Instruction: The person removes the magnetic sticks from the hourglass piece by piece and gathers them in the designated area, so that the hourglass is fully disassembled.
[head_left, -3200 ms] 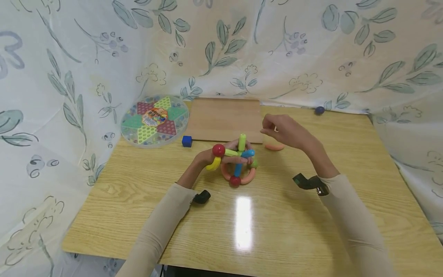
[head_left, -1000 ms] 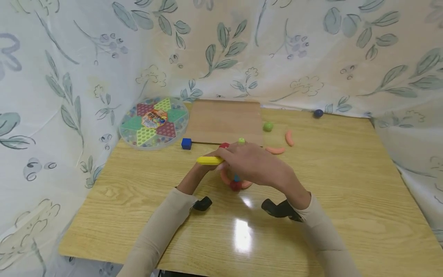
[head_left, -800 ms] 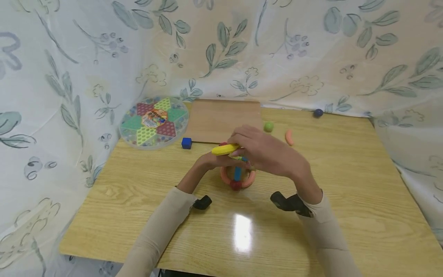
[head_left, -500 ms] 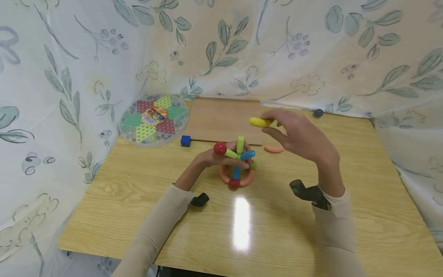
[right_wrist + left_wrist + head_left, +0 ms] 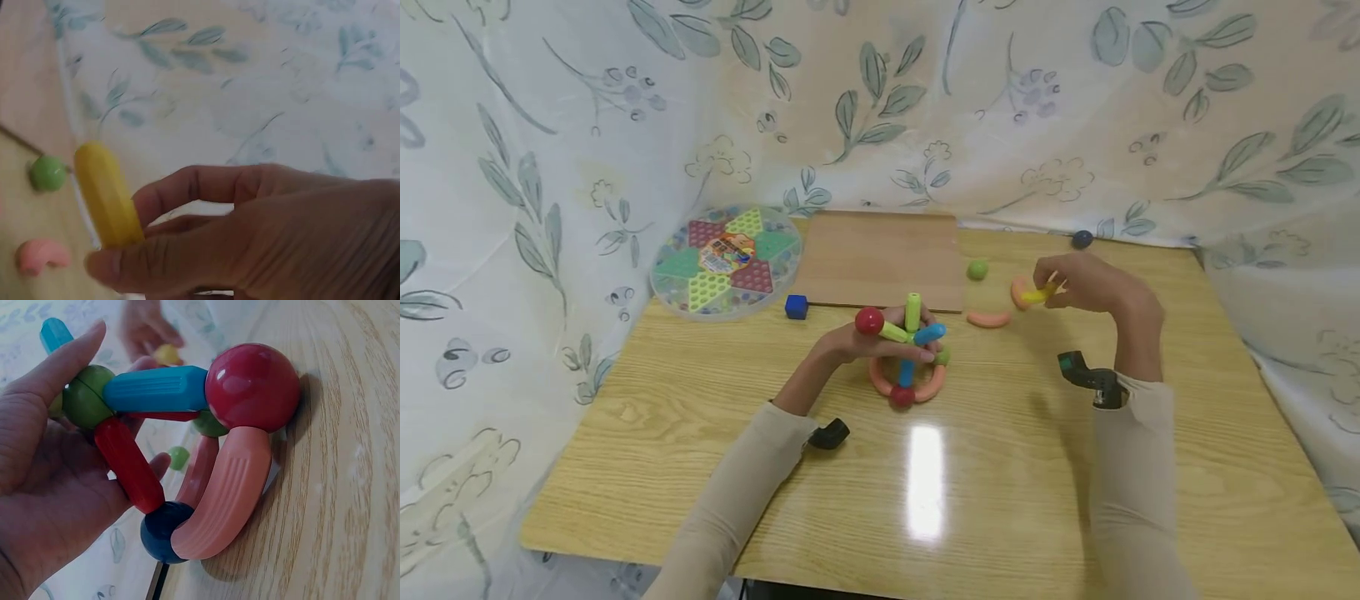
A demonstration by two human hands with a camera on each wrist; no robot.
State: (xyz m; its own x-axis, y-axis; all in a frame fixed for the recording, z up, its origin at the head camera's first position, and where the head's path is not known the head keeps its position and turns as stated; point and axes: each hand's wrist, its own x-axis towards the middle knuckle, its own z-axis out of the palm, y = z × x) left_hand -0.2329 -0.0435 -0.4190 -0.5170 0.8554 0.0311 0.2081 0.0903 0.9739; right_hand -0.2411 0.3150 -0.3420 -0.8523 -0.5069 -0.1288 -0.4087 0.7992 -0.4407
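Observation:
My left hand (image 5: pixel 848 343) holds a ball-and-stick magnetic building structure (image 5: pixel 156 390) in the middle of the table. Its base is a ring of salmon curved rods (image 5: pixel 226 497) touching the tabletop, joined by balls. Upright sticks rise from it to a green ball (image 5: pixel 89 397) between my left thumb and fingers; a lime stick (image 5: pixel 913 312), a blue stick (image 5: pixel 930 333) and a red ball (image 5: pixel 869 321) stick out above. My right hand (image 5: pixel 1097 285) pinches a yellow curved rod (image 5: pixel 107 195) between thumb and fingers, over the right side, beside a loose salmon curved rod (image 5: pixel 1018 293).
Another loose salmon rod (image 5: pixel 988 320) and a green ball (image 5: pixel 977 269) lie right of the wooden board (image 5: pixel 880 258). A dark blue ball (image 5: pixel 1082 240) sits by the back edge. At the left are a blue cube (image 5: pixel 797 307) and a round Chinese checkers board (image 5: pixel 726 262).
The yellow curved rod, earlier on the structure's red ball, has come away in my right hand and moved right. My left hand stays on the structure.

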